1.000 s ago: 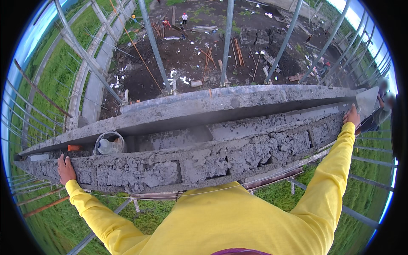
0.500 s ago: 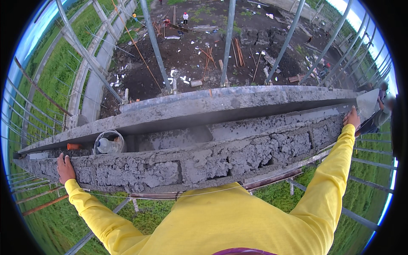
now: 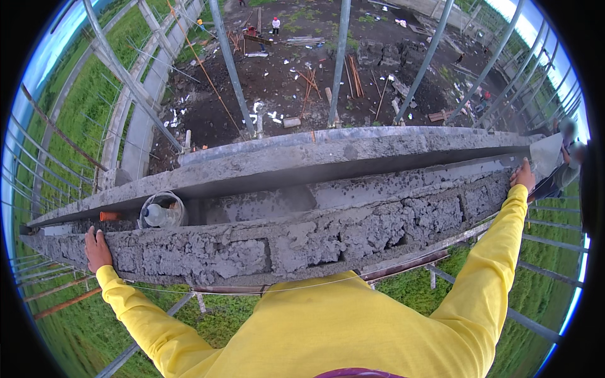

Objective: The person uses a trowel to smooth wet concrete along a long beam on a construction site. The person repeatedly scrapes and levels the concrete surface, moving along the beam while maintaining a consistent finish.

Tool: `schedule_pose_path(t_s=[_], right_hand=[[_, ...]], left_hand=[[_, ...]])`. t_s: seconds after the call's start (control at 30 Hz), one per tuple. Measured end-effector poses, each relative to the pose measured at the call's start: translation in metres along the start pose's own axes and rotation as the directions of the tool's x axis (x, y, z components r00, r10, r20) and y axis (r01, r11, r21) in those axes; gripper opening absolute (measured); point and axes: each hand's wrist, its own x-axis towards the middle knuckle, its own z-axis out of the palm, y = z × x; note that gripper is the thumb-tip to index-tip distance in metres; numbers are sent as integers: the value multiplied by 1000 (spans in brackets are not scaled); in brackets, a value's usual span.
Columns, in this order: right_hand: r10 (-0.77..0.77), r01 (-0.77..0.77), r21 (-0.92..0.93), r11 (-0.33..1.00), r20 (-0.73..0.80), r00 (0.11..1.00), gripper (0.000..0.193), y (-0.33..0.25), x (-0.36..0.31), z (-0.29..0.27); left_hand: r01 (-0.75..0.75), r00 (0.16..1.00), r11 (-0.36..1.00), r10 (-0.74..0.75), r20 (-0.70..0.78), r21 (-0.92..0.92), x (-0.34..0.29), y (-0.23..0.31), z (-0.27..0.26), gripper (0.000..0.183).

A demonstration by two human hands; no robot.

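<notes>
A rough wall of mortar-smeared blocks (image 3: 302,242) stretches across in front of me, with a grey concrete gutter channel (image 3: 265,205) behind it. My left hand (image 3: 97,250) rests on the wall's left part, fingers extended over the top edge. Far along to the right, my right hand (image 3: 522,176) lies on the wall's other end, fingers apart and holding nothing that I can see. Beside it is a flat pale grey board (image 3: 546,153). A bucket (image 3: 181,213) with a clear plastic bottle (image 3: 154,215) in it stands in the channel, nearer my left hand.
An orange pipe stub (image 3: 109,216) lies left of the bucket. Beyond the channel rises a concrete parapet (image 3: 353,148), with steel posts (image 3: 340,63) past it. Two people, partly visible, are at the far right. Scaffold bars (image 3: 545,327) and grass lie below; debris-strewn ground is far down.
My hands stay where they were on the wall. At the far right, the people and the pale board have shifted slightly.
</notes>
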Motion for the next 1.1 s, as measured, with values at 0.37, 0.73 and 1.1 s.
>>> schedule_pose_path(t_s=[0.37, 0.73, 1.1], right_hand=[[9, -8, 34, 999, -12, 1000, 36, -1, -2, 1], [15, -15, -39, 999, -16, 1000, 39, 2, 3, -1], [-26, 26, 17, 1000, 2, 1000, 40, 0, 0, -1]], left_hand=[[2, 1000, 1000, -2, 1, 1, -1, -1, 0, 55], [19, 1000, 1000, -19, -4, 5, -2, 1, 0, 55], [10, 1000, 1000, -10, 0, -17, -5, 6, -4, 58]])
